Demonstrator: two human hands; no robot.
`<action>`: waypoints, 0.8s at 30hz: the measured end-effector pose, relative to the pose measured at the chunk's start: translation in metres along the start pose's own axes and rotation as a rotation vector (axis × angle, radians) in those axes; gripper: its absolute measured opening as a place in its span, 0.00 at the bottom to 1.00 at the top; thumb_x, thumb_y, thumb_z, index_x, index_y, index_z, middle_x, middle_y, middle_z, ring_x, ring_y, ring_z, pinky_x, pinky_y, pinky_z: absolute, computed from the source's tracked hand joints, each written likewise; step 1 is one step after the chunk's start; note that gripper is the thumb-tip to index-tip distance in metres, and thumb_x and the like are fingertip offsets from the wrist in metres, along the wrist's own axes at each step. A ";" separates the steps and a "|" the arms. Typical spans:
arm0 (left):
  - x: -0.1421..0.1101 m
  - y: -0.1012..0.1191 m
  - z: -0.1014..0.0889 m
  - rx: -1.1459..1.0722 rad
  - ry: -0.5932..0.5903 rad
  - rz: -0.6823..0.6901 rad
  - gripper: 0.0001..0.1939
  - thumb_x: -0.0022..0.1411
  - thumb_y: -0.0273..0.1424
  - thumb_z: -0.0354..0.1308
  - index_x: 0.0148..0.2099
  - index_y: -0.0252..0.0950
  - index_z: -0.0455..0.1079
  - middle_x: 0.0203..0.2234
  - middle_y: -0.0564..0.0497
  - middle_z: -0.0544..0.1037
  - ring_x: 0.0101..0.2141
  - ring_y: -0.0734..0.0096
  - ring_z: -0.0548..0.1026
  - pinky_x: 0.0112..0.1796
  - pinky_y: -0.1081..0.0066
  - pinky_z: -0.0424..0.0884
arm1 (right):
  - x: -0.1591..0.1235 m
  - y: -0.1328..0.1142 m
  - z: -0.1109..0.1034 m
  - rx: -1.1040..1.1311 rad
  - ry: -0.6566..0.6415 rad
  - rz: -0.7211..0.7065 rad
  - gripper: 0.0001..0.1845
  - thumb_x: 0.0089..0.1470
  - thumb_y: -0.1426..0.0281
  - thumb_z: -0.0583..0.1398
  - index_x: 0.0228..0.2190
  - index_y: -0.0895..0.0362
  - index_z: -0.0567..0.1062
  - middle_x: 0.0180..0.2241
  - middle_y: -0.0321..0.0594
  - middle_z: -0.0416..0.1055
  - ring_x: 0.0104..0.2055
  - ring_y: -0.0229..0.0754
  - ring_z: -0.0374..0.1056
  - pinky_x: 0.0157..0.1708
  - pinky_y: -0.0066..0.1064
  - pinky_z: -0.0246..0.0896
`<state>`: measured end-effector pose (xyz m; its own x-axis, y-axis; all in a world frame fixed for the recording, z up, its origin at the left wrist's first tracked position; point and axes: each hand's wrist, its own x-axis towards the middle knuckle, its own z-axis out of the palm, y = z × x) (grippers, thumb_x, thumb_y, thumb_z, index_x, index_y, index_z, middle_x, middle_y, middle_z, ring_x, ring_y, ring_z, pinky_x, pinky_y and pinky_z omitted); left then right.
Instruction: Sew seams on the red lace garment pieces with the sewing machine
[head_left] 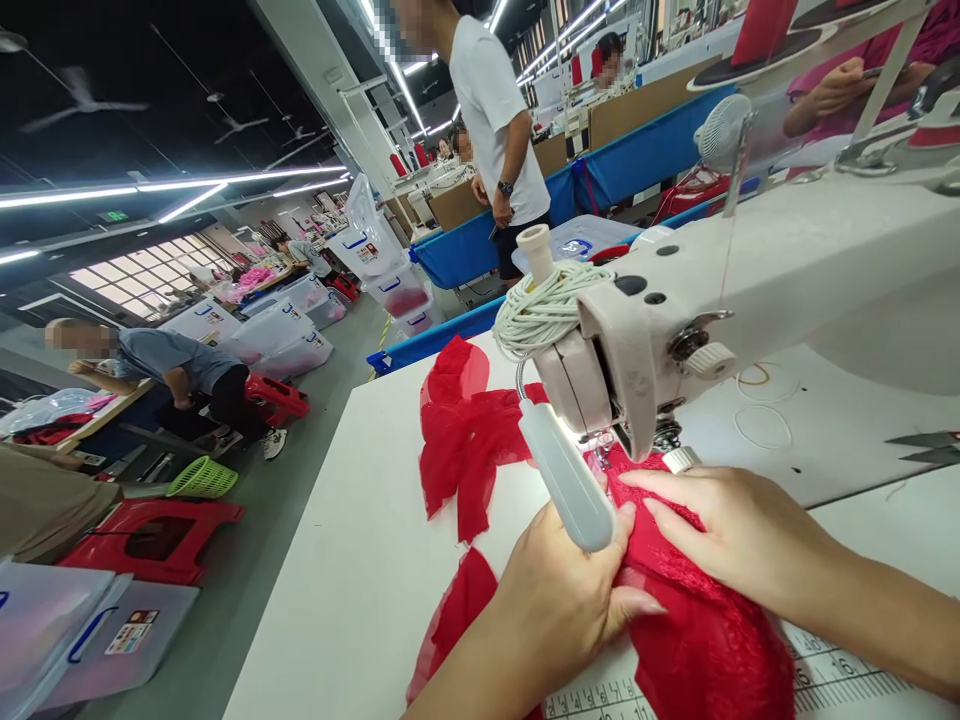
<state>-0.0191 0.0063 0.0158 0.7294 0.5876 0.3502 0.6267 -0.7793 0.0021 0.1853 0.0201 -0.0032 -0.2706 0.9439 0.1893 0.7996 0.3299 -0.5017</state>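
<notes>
Lying partly under a sewing machine's [795, 250] head, red lace [679, 560] is flanked by the left hand [559, 580] and touched from above by the right hand [739, 530].

Below the right hand, the lace is draped over ruler marks [844, 680]; that hand is held palm down, fingers outstretched and unclenched. The cloth's edge is met by the left thumb and index finger, though whether it is pinched cannot be told. The left hand is partly hidden by a grey lamp [566, 475]. Beyond the left hand, a red bow [469, 430] is laid on the white table [360, 500]. Scissors [926, 442] are seen right of the right hand, and a coiled cord [551, 310] is hung above the left hand.
</notes>
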 end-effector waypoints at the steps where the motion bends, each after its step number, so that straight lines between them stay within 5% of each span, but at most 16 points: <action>1: 0.000 0.000 0.000 0.001 0.008 0.005 0.36 0.70 0.53 0.35 0.55 0.29 0.71 0.39 0.38 0.77 0.41 0.55 0.75 0.37 0.60 0.78 | 0.000 -0.001 0.000 -0.026 -0.008 -0.003 0.20 0.55 0.72 0.51 0.40 0.46 0.80 0.27 0.34 0.77 0.24 0.41 0.71 0.23 0.30 0.60; 15: -0.001 0.000 0.003 0.059 0.057 0.030 0.38 0.68 0.56 0.34 0.54 0.30 0.71 0.45 0.38 0.76 0.41 0.56 0.75 0.38 0.60 0.76 | 0.002 -0.011 -0.009 -0.248 -0.168 0.047 0.16 0.54 0.74 0.51 0.31 0.49 0.77 0.24 0.36 0.75 0.24 0.44 0.70 0.23 0.31 0.53; 24: -0.003 0.001 0.007 0.085 0.033 0.028 0.39 0.67 0.57 0.35 0.57 0.31 0.70 0.48 0.37 0.76 0.44 0.54 0.75 0.41 0.58 0.76 | 0.004 -0.010 -0.012 -0.223 -0.221 0.069 0.22 0.55 0.73 0.48 0.41 0.47 0.78 0.22 0.37 0.72 0.22 0.43 0.67 0.22 0.31 0.51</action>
<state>-0.0183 0.0051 0.0085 0.7384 0.5571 0.3799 0.6282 -0.7731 -0.0872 0.1821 0.0207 0.0125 -0.3017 0.9526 -0.0388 0.9114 0.2762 -0.3052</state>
